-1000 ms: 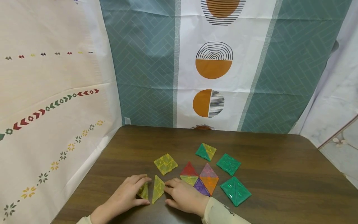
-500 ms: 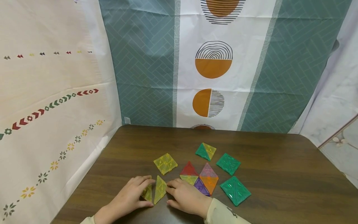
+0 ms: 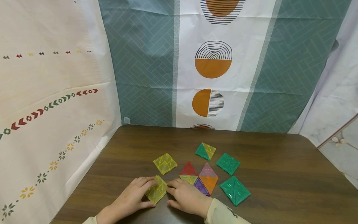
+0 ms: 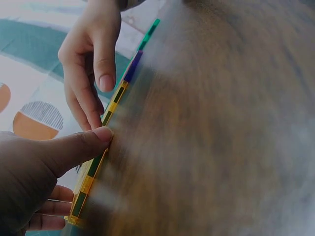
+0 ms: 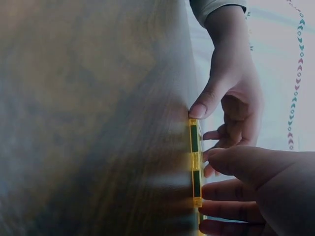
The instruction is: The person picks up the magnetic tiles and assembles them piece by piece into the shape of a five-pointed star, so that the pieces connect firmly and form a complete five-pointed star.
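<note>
Two clear yellow triangular magnetic tiles (image 3: 156,193) lie edge to edge on the table as a square in the head view. My left hand (image 3: 133,195) holds the left tile between thumb and fingers. In the left wrist view, the left thumb (image 4: 91,142) presses the tiles' yellow edge (image 4: 84,186). At the right corner, the fingertips of my right hand (image 3: 188,198) touch the other tile, its thumb apart from it. The right wrist view has the right hand (image 5: 256,196) with fingers extended to the yellow edge (image 5: 195,160).
Another yellow square (image 3: 165,164) lies just beyond. Multicoloured triangles, among them a red one (image 3: 189,169) and an orange one (image 3: 208,184), sit beyond the right hand. Green squares (image 3: 235,191) and a green-and-yellow square (image 3: 205,151) lie further right on the brown table (image 3: 285,168).
The gap between the two yellow triangles has closed; the left tile has moved right with the left hand and now meets the other. The right hand has shifted slightly right, then stayed.
</note>
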Available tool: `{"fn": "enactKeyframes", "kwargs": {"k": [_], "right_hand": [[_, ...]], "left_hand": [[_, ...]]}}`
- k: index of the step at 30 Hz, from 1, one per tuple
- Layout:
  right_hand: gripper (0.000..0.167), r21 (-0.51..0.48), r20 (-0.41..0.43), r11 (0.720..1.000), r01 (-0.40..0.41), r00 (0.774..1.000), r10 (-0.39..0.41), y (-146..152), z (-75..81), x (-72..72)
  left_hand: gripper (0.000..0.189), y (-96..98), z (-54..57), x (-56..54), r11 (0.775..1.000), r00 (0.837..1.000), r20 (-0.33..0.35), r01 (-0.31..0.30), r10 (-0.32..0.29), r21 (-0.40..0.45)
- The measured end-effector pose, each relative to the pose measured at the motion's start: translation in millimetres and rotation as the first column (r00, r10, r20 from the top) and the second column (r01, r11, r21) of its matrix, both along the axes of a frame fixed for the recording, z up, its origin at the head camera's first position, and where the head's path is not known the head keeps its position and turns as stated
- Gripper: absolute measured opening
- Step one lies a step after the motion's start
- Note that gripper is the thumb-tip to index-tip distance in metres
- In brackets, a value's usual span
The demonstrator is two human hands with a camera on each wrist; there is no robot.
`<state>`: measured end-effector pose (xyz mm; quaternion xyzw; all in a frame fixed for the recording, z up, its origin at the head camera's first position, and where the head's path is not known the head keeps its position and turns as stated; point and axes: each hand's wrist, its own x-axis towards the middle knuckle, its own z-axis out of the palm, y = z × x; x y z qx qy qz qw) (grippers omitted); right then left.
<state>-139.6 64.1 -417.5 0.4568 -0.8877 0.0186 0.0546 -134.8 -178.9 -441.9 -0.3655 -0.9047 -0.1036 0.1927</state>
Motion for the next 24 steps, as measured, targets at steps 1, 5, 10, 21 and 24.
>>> {"fn": "enactKeyframes", "kwargs": {"k": [1, 5, 10, 21, 24], "right_hand": [[0.043, 0.000, -0.002, 1.000, 0.000, 1.000, 0.000, 0, -0.1, 0.0], [0.043, 0.004, -0.002, 1.000, 0.001, 1.000, -0.001, 0, -0.2, -0.1], [0.043, 0.007, 0.013, 1.000, 0.005, 1.000, -0.006, 0, 1.0, 0.1], [0.037, -0.040, 0.024, 0.999, 0.032, 0.999, -0.031, 6, 11.2, -2.3], [0.037, -0.045, 0.021, 0.998, 0.048, 0.999, -0.047, 10, 16.5, -3.7]], "left_hand": [[0.066, 0.1, -0.1, 0.0, 1.000, 1.000, -0.001, 0.001, -0.001, 0.001], [0.066, 0.1, 0.2, 0.0, 1.000, 1.000, 0.009, -0.001, 0.001, -0.001], [0.067, 0.4, 3.0, 1.3, 1.000, 0.998, 0.064, -0.009, 0.011, -0.025], [0.070, 8.4, 18.8, -6.4, 0.999, 0.999, 0.048, 0.007, -0.004, -0.044], [0.069, 14.6, 23.5, -10.1, 1.000, 1.000, 0.028, 0.009, -0.008, -0.030]]}}
